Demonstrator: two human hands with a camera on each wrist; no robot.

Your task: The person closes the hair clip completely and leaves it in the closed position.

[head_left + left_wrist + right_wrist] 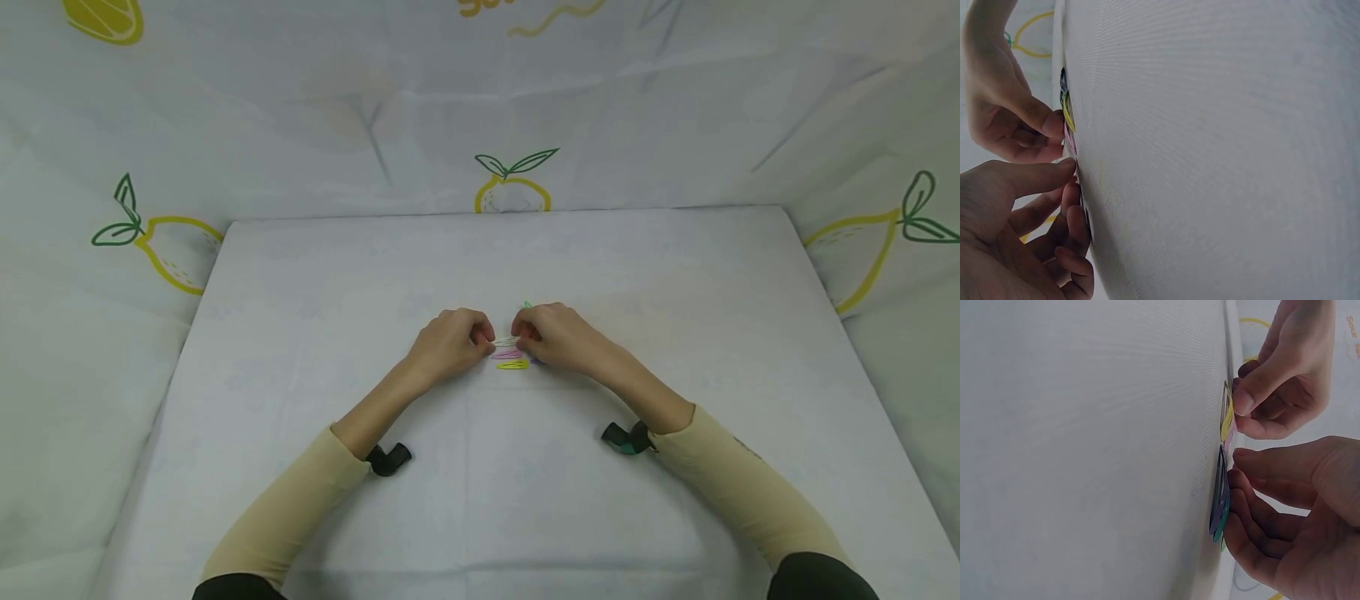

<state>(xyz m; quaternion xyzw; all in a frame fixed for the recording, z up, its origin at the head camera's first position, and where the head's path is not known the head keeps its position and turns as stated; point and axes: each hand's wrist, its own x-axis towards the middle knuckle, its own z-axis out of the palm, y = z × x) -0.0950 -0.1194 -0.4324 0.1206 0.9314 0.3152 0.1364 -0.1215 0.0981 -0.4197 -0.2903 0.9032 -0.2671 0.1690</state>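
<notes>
My left hand [454, 344] and right hand [558, 337] face each other over the middle of the table. Between them, a pale whitish hair clip [506, 342] lies flat, its two ends pinched between thumbs and fingers. Just nearer me are a pink hair clip [507, 354] and a yellow hair clip [512, 365], set in a row parallel to it. By the right hand's fingers, the right wrist view shows a dark blue hair clip [1217, 503] and a teal one [1224, 522]. A green clip [527, 305] peeks out behind the right hand, mostly hidden.
The white-covered table [465, 500] meets a white cloth backdrop [300, 125] with lemon drawings at the back and sides. Black devices stick out under both sleeves, at the left wrist [389, 460] and the right wrist [627, 438].
</notes>
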